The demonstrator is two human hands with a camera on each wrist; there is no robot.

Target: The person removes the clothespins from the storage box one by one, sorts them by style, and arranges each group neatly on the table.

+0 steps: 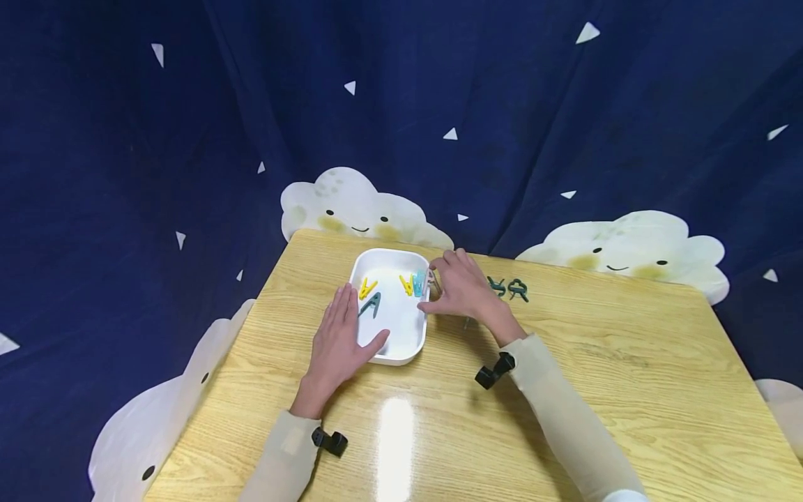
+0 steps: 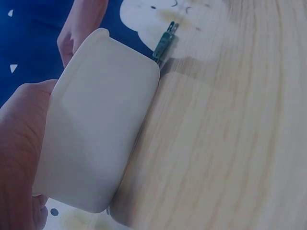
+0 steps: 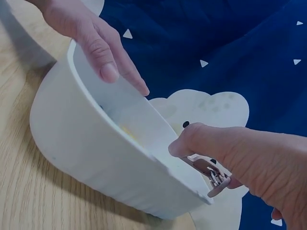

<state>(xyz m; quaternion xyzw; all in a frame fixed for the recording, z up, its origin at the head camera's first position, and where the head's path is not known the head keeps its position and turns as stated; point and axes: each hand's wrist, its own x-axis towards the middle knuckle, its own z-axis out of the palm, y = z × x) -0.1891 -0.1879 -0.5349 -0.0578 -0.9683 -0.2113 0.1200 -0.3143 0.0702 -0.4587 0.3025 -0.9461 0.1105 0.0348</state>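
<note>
A white plastic tub [image 1: 401,359] stands between the hands. My left hand [image 1: 339,341] rests along its left rim with fingers straight, the thumb spread over the near end. At the right rim my right hand [image 1: 461,286] pinches a brownish clothespin [image 3: 201,166] with a metal spring, between thumb and fingers. Beside that hand, within the tub's outline, are a light blue clothespin [image 1: 418,284] and a yellow one [image 1: 406,285]. Another yellow clothespin [image 1: 366,288] and a dark green spring clip [image 1: 373,304] show near the left wall.
Dark green clips, one of them round-jawed [image 1: 517,290] and another [image 1: 496,286] partly behind the right hand, lie on the wooden table [image 1: 602,376] to the right. A dark blue curtain [image 1: 401,125] with clouds hangs behind the table. Each wrist carries a black camera mount.
</note>
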